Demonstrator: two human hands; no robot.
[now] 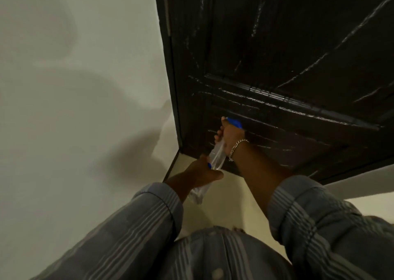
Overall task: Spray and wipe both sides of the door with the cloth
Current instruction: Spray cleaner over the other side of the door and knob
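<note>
Right hand (229, 133), fingers curled round the blue head of one clear spray bottle (217, 157), arm reaching toward 12 o'clock, chain bracelet (236, 147) at wrist; left hand (202, 171), at 7 o'clock of it, gripping the bottle's body; one dark door (287, 66) directly ahead.

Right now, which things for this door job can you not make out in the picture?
Head view only:
- Cloth: none clearly seen; the left hand covers whatever it holds besides a clear, blurred thing.
- Spray bottle: the right hand hides its trigger; liquid level unreadable.
- Door: the other side is hidden, and the handle is cut off by the frame edge.
</note>
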